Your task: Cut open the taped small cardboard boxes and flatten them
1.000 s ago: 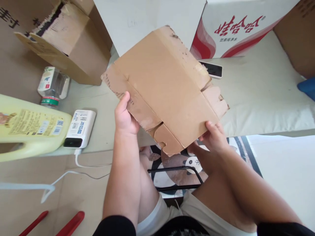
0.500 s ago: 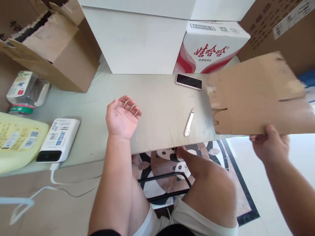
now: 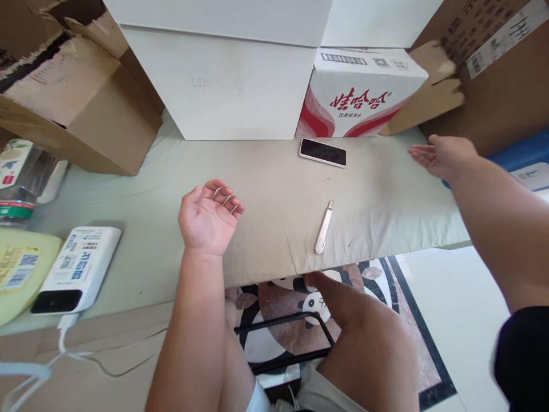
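My left hand (image 3: 210, 217) rests palm up over the table, its fingers loosely curled apart with nothing in them. Over the right side of the table reaches my right hand (image 3: 446, 155), empty, its fingers stretched out. A flat piece of brown cardboard (image 3: 409, 109) leans behind the white-and-red water carton (image 3: 358, 103), just beyond that hand. Between my hands lie a white utility knife (image 3: 324, 229) near the table's front edge and a phone (image 3: 323, 153) with a dark screen in front of the carton.
Large white boxes (image 3: 231, 86) line the back. At left are an opened cardboard box (image 3: 111, 114), a clear plastic bottle (image 3: 26, 177), a yellow jug (image 3: 23, 274) and a white power bank (image 3: 79, 266) with a cable. A big brown box (image 3: 506, 97) and a blue item (image 3: 514, 151) border the right side.
My right hand has moved the cardboard piece from the right front to behind the water carton and let go of it. My left hand keeps its palm-up pose. The camera view has shifted slightly.
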The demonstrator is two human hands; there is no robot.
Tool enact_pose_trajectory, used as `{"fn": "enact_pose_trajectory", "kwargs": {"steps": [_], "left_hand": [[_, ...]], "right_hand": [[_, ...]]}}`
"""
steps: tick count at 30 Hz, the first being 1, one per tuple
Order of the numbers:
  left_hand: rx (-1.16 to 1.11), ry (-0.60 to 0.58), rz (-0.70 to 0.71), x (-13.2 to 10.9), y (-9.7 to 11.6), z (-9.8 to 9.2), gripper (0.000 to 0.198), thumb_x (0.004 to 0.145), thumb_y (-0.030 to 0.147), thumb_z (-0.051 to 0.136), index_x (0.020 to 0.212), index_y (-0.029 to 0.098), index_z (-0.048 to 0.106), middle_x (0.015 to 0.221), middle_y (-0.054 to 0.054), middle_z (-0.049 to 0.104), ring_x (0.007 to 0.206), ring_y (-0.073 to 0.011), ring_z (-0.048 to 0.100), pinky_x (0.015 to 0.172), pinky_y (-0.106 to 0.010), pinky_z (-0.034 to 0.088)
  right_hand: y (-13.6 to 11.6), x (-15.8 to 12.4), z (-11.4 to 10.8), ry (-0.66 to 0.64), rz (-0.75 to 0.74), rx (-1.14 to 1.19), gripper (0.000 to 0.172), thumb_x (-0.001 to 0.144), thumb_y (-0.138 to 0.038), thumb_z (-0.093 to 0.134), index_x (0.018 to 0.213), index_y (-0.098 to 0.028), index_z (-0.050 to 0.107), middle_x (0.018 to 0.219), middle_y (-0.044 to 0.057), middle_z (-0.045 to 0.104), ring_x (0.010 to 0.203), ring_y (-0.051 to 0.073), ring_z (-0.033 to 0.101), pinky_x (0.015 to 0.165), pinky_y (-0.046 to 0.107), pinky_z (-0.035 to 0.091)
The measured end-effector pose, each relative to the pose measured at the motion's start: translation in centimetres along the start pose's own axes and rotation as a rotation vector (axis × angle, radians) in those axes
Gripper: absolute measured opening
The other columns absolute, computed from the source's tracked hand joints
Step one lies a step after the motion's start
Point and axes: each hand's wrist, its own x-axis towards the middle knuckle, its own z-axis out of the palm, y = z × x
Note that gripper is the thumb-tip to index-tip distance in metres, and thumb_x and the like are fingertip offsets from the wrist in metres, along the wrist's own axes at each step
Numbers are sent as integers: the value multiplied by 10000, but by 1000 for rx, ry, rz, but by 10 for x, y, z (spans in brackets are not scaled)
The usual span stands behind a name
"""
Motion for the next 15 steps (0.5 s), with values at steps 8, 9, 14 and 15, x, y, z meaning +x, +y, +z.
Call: {"fn": "enact_pose_trajectory", "kwargs": {"steps": [8,9,14,15], "left_hand": [[-105,-33,-33,-10,16,-3,265,845,425,615,702,202,600,620,5,516,490,-100,473,493,-248,425],[-128,-36,-33,-12,19,-5,269,846,411,611,684,197,585,605,14,486,486,-93,463,497,-241,423],[-268,6,61,-23,33,-23,242,827,374,605,680,185,573,623,21,461,557,-99,521,613,-248,501],[-291,7,77,-24,35,-27,231,826,370,603,691,184,579,635,18,468,564,-100,522,618,-251,502]], "right_hand": [[12,-70,37,-221,448,-326,354,997,-382,632,1287,-180,625,1278,97,655,1087,201,673,922,405,603],[10,-82,47,-281,439,-358,364,1002,-393,620,1299,-182,621,1301,101,646,1112,209,666,945,422,595],[-3,-159,143,-666,219,-434,302,992,-354,642,1217,-153,655,1206,87,680,1039,186,678,909,397,601],[-8,-180,169,-749,154,-429,215,964,-296,683,1116,-143,689,1101,62,706,954,154,677,873,351,601]]}}
